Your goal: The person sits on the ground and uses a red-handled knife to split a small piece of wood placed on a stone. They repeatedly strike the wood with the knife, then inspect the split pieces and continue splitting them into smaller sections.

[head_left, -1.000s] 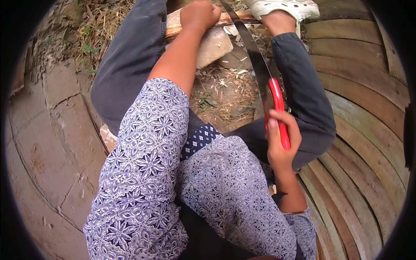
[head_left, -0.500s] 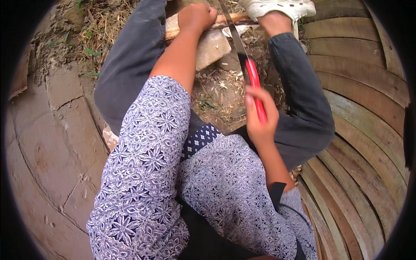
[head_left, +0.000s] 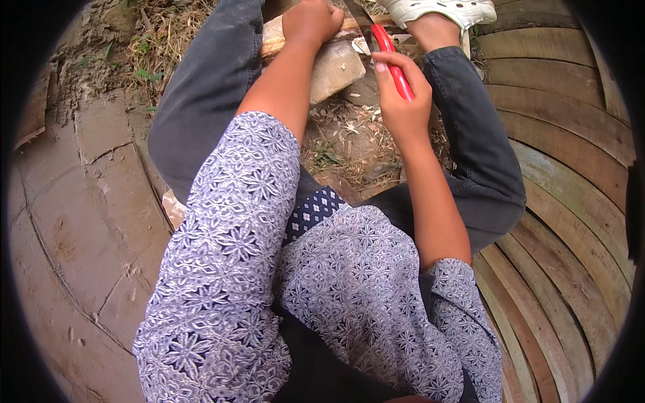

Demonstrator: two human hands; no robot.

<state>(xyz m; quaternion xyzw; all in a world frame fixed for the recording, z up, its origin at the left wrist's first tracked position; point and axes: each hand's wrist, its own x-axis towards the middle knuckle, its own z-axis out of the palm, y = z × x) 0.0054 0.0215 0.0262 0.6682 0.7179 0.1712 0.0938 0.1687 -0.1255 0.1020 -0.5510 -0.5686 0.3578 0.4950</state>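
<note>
My right hand (head_left: 408,101) is wrapped round the red handle of a hand saw (head_left: 392,57), with the thumb lying along it. The saw's dark, narrow blade points away from me, across a strip of wood (head_left: 273,46), and its far end runs out of the top of the picture. Just left of the blade, my left hand (head_left: 312,23) is closed on the wood, pressing it down. A pale, flat stone block (head_left: 338,72) lies below the strip, on the near side.
My trousered legs flank the work, with a white clog (head_left: 440,10) on the right foot. Wood chips and dry grass (head_left: 353,131) litter the ground between them. Curving wooden planks (head_left: 564,134) line the right; cracked, muddy paving (head_left: 80,235) lies to the left.
My right hand has pushed the saw forward, away from me, so less of the blade shows on my side of the wood. My left hand stays on the strip.
</note>
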